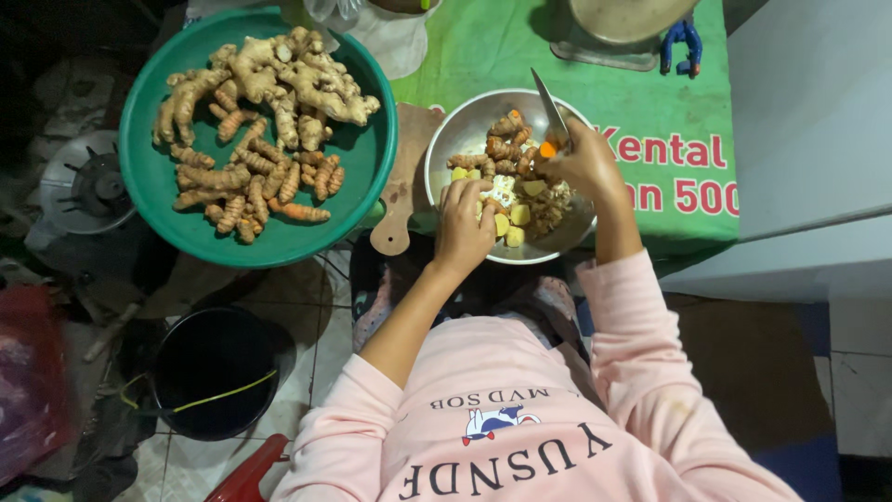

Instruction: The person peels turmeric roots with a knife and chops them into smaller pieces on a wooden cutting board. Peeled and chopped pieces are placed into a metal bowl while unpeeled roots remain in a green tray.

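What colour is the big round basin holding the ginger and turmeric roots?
Green, seen in the head view: the big round basin.

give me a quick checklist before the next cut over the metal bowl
1. Knife held firmly in right hand: ok, grip closed on the handle.
2. Left hand away from the blade: ok, it rests at the bowl's near side, apart from the knife.
3. Metal bowl steady on the green cloth: cannot tell.
4. Room left in the bowl: ok, pieces do not reach the rim.
5. More roots in the green basin: ok, plenty piled.
6. Light on the work: not ok, dim.
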